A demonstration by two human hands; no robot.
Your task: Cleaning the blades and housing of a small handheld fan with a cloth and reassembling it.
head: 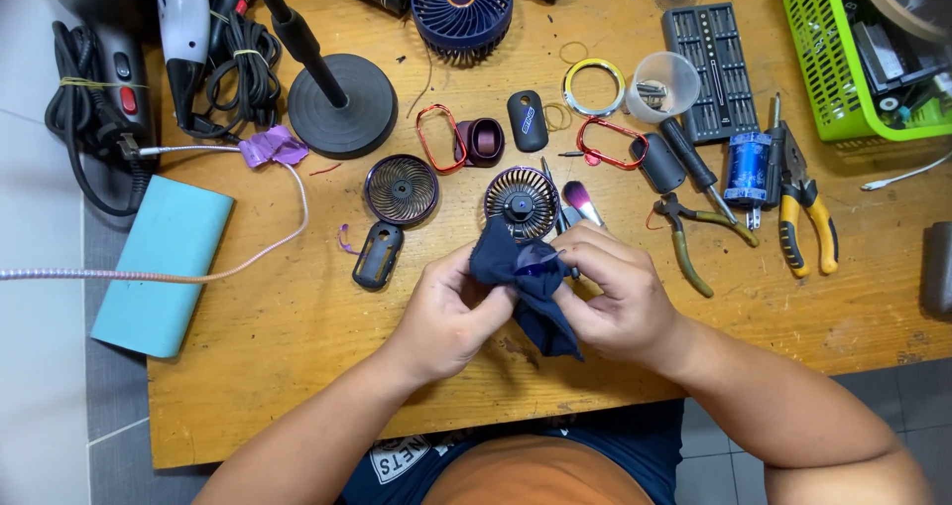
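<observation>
Both hands met low at the middle of the wooden workbench, a little toward six o'clock from the scattered fan parts. The left hand and the right hand were each closed on a dark blue cloth, thumbs and fingertips pinching its upper folds while a loose tail hung down toward the person's lap. Between the right thumb and the cloth a small purple translucent piece peeked out; most of it was wrapped, so I could not tell its full shape.

The cloth looked soft and limp, light, draping wherever it was not pinched, so it seemed to need holding by bunched folds rather than by an edge. The purple piece I judged to be thin, glossy plastic: light, probably slick, and likely to bend or snap if squeezed flat. Its rim, through the fabric, looked the safest place to hold.

Just at twelve o'clock from the hands lay a round black fan grille, and at eleven o'clock a second, purplish grille. A dark oval housing shell sat at nine o'clock, near the left hand. At two o'clock were green-handled pliers, farther out yellow-handled pliers, and beyond them a screwdriver bit case.
</observation>
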